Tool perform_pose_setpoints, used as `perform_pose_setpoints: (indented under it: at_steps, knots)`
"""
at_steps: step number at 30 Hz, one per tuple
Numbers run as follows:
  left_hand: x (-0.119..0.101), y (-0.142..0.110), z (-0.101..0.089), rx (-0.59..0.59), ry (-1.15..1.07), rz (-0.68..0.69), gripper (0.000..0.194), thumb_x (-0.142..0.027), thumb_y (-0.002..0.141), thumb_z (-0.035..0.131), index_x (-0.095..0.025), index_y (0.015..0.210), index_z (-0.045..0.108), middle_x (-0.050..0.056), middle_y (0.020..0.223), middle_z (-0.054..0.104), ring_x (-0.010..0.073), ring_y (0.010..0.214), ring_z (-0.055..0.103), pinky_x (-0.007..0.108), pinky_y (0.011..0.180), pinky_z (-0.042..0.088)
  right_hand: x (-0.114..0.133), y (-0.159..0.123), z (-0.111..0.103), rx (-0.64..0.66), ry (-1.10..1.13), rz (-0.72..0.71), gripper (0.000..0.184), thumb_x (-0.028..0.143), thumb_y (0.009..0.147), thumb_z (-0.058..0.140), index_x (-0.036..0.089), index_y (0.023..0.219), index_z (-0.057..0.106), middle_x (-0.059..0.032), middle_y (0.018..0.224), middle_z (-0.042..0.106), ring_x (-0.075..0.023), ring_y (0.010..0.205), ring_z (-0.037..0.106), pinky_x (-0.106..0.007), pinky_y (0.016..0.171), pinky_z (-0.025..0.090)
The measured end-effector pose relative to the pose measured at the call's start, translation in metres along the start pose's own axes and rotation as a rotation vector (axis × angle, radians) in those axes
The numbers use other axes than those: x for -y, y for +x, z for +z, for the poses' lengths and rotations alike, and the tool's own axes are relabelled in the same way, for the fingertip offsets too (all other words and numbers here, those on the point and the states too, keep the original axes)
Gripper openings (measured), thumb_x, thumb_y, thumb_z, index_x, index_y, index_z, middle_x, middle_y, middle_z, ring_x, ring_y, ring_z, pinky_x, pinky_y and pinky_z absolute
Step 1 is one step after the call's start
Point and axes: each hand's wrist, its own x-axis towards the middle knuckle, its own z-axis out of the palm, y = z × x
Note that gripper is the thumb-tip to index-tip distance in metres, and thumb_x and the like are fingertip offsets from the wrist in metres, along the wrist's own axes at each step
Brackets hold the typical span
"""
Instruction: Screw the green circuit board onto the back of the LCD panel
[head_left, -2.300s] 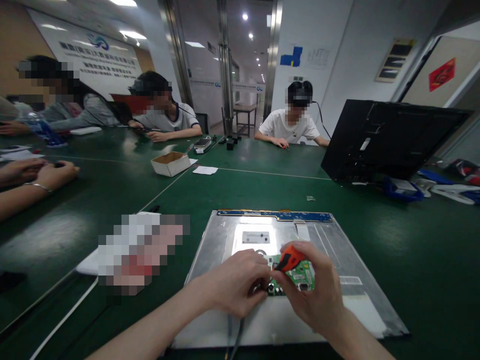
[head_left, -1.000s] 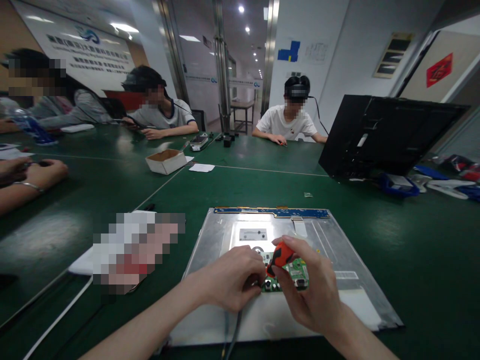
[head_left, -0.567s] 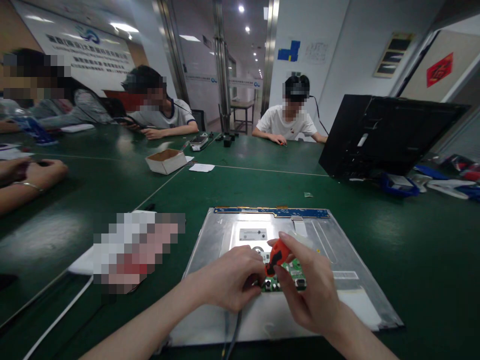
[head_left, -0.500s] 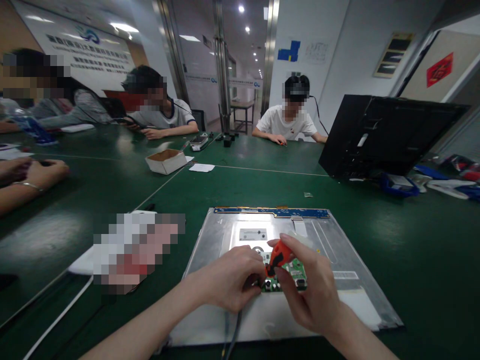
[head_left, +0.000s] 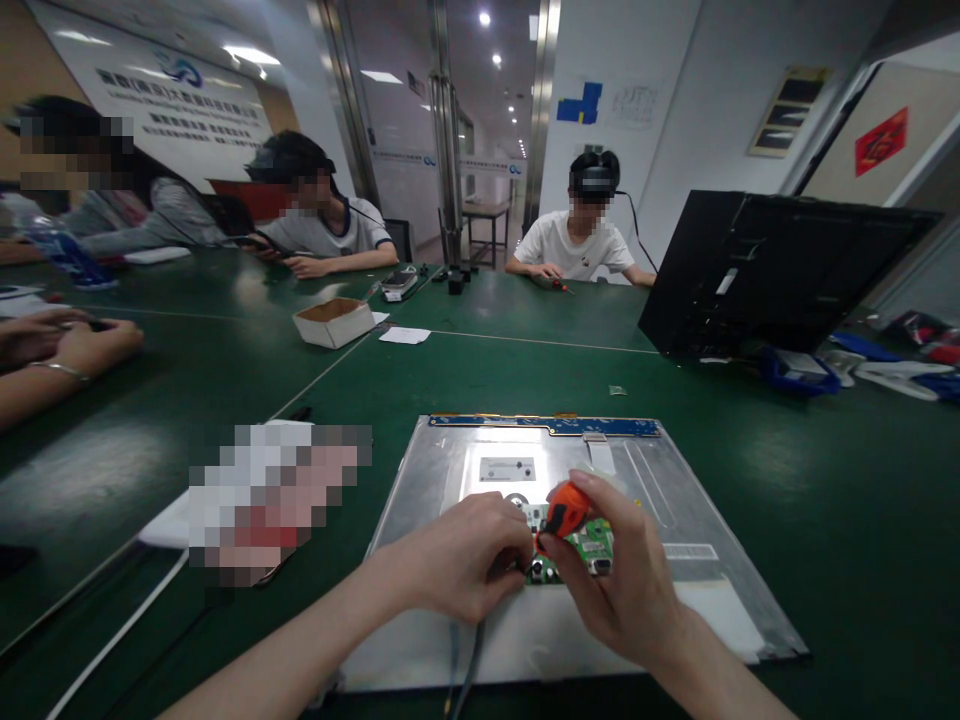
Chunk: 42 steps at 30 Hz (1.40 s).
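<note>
A silver metal display panel (head_left: 675,505) lies flat on the green table before me, a blue strip (head_left: 544,425) along its far edge. A small green circuit board (head_left: 592,545) sits on its middle. My right hand (head_left: 619,590) is closed round an orange-handled screwdriver (head_left: 564,508), its tip down at the board's left side. My left hand (head_left: 457,560) is curled, fingers pinched beside the board at the screwdriver's tip; what they hold is hidden. A dark cable (head_left: 469,670) runs from under my hands toward me.
A black monitor back cover (head_left: 765,270) stands at the right, blue and white items (head_left: 802,370) behind it. A small open cardboard box (head_left: 334,322) and papers lie farther off. A blurred-out patch (head_left: 277,495) lies left of the panel. Other people sit round the table.
The screwdriver handle has turned and shifted slightly in my right hand's fingers over the board. My left hand has stayed in place. The view dropped a little since the earliest frame.
</note>
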Motion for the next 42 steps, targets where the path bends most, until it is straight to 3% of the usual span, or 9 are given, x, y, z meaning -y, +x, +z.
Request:
perform_pose_setpoints:
  at_steps: [6, 11, 19, 27, 32, 42]
  knots:
    - [-0.0026, -0.0002, -0.0017, 0.002, -0.007, -0.01, 0.015, -0.007, 0.072, 0.063, -0.017, 0.083, 0.062, 0.002, 0.078, 0.065, 0.0186, 0.074, 0.058, 0.03, 0.071, 0.044, -0.0015, -0.005, 0.0004, -0.001, -0.054, -0.004, 0.056, 0.015, 0.09, 0.053, 0.014, 0.142, 0.032, -0.0122, 0.106, 0.067, -0.0215, 0.089, 0.068, -0.032, 0.068, 0.058]
    - [-0.0019, 0.002, -0.0013, 0.023, 0.002, -0.011, 0.014, -0.006, 0.07, 0.064, -0.017, 0.077, 0.062, 0.0, 0.068, 0.06, 0.0168, 0.067, 0.056, 0.028, 0.064, 0.042, -0.0003, -0.0044, 0.0005, 0.013, -0.063, 0.002, 0.053, 0.017, 0.091, 0.051, 0.014, 0.14, 0.033, -0.013, 0.106, 0.067, -0.0207, 0.084, 0.068, -0.031, 0.065, 0.058]
    - [0.002, 0.0006, 0.0001, -0.001, 0.006, 0.012, 0.012, -0.009, 0.072, 0.064, -0.017, 0.07, 0.055, 0.001, 0.073, 0.062, 0.0171, 0.071, 0.057, 0.028, 0.067, 0.043, 0.0003, 0.0011, 0.0013, -0.006, -0.045, 0.011, 0.05, 0.024, 0.093, 0.052, 0.02, 0.139, 0.034, -0.0056, 0.089, 0.068, -0.0198, 0.074, 0.068, -0.03, 0.057, 0.056]
    - [-0.001, 0.0019, -0.0026, 0.015, -0.001, 0.004, 0.01, -0.007, 0.072, 0.062, -0.017, 0.074, 0.06, -0.001, 0.066, 0.058, 0.0157, 0.063, 0.054, 0.026, 0.062, 0.042, 0.002, -0.0005, -0.0005, 0.036, -0.022, 0.004, 0.058, 0.016, 0.089, 0.053, 0.015, 0.143, 0.033, -0.0107, 0.102, 0.069, -0.0202, 0.079, 0.067, -0.032, 0.064, 0.058]
    - [0.0008, 0.0006, -0.0025, 0.003, 0.001, 0.01, 0.01, -0.009, 0.072, 0.062, -0.017, 0.075, 0.057, 0.0, 0.069, 0.06, 0.0165, 0.066, 0.055, 0.027, 0.064, 0.043, 0.0022, 0.0009, 0.0019, -0.006, -0.021, 0.0, 0.056, 0.018, 0.09, 0.054, 0.019, 0.142, 0.033, -0.0062, 0.093, 0.069, -0.0194, 0.075, 0.068, -0.03, 0.06, 0.057]
    - [0.0023, -0.0006, -0.0025, 0.021, 0.003, 0.0, 0.011, -0.008, 0.071, 0.063, -0.017, 0.075, 0.058, -0.001, 0.067, 0.058, 0.0163, 0.066, 0.055, 0.027, 0.064, 0.042, 0.0021, -0.0025, -0.0019, -0.104, -0.089, -0.02, 0.059, 0.019, 0.088, 0.055, 0.018, 0.143, 0.034, -0.009, 0.099, 0.068, -0.0205, 0.078, 0.069, -0.033, 0.064, 0.059]
